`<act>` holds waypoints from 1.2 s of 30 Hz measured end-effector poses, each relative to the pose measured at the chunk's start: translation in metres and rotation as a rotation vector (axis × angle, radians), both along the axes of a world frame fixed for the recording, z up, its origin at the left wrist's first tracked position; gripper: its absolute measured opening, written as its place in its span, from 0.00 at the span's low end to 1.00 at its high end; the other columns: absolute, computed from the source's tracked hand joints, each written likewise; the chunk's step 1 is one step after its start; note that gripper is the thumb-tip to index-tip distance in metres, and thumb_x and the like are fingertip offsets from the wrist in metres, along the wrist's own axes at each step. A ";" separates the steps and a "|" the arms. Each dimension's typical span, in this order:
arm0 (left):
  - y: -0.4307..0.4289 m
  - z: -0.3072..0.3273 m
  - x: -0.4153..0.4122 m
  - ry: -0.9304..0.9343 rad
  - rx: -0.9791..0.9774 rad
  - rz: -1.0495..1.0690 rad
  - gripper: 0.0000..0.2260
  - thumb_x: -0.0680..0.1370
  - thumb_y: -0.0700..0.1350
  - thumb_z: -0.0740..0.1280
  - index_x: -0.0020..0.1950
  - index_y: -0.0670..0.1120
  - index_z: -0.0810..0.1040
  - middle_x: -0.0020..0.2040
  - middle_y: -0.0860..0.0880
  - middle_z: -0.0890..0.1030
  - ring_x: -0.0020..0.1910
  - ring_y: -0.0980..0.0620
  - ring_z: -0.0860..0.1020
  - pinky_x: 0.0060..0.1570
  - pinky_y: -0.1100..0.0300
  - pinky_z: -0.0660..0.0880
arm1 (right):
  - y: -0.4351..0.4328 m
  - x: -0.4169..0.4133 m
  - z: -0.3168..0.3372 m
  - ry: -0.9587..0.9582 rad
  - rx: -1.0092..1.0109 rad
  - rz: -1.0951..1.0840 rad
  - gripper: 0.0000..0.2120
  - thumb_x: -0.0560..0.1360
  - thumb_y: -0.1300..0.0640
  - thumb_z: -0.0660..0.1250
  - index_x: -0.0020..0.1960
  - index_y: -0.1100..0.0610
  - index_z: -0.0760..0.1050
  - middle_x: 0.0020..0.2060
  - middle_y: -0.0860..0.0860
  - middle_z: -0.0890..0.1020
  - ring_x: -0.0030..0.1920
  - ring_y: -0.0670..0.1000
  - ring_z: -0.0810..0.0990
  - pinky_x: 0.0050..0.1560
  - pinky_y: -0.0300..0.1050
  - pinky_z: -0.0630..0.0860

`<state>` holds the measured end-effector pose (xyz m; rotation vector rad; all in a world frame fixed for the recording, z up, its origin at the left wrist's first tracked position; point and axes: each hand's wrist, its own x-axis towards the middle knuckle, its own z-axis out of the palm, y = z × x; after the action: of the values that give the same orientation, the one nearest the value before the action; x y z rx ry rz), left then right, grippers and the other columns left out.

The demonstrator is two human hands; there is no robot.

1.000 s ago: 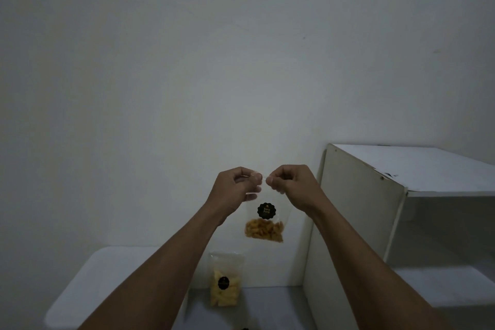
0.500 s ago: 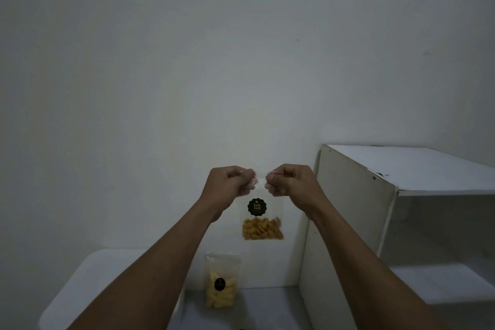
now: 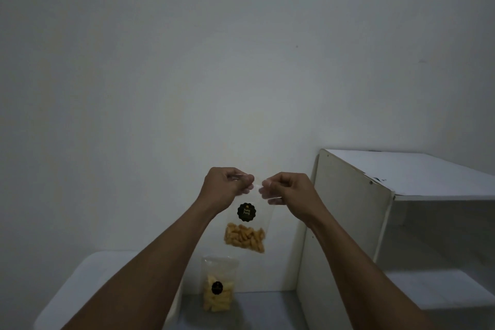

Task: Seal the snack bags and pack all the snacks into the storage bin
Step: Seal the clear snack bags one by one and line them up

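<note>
Snack bag point(image 3: 245, 225) looked mid-seal: left hand point(image 3: 223, 186) and right hand point(image 3: 288, 190) each pinched its top strip. Second bag point(image 3: 218, 285) at 6 o'clock stood unpacked, seal unclear.

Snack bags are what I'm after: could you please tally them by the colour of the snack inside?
Orange snack bag, pinched by the left hand and the right hand: 1
Pale yellow snack bag, upright below it: 1
Total: 2

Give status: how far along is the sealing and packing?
Done: nothing visibly packed. In hand: left hand and right hand pinch the top edge of the orange-snack bag, apparently sealing it. Left: the yellow-snack bag stands below, unpacked; both await packing.
</note>
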<state>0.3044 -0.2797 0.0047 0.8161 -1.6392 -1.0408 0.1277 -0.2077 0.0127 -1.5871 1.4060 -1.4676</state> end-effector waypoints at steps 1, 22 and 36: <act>0.000 -0.002 0.000 -0.027 0.008 -0.004 0.07 0.75 0.45 0.74 0.47 0.42 0.85 0.40 0.46 0.87 0.40 0.51 0.85 0.46 0.56 0.80 | 0.000 0.001 -0.002 0.021 0.000 -0.022 0.06 0.77 0.61 0.69 0.47 0.64 0.82 0.40 0.56 0.87 0.42 0.54 0.86 0.46 0.48 0.84; 0.012 -0.004 -0.010 0.290 0.593 -0.058 0.10 0.76 0.38 0.72 0.54 0.32 0.80 0.44 0.38 0.86 0.44 0.46 0.86 0.44 0.56 0.83 | 0.002 0.024 -0.037 0.435 -0.234 -0.345 0.06 0.78 0.54 0.68 0.46 0.53 0.84 0.36 0.43 0.85 0.39 0.40 0.83 0.43 0.48 0.81; 0.011 -0.001 0.002 0.170 0.527 -0.127 0.08 0.73 0.37 0.72 0.50 0.36 0.84 0.46 0.41 0.86 0.46 0.48 0.86 0.52 0.53 0.82 | 0.005 0.028 -0.026 0.214 -0.046 -0.173 0.11 0.74 0.44 0.70 0.45 0.52 0.83 0.38 0.46 0.86 0.41 0.44 0.85 0.47 0.45 0.83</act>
<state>0.3063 -0.2682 0.0033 0.9375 -1.2982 -1.6237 0.1561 -0.2022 -0.0137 -1.7296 1.6774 -1.4703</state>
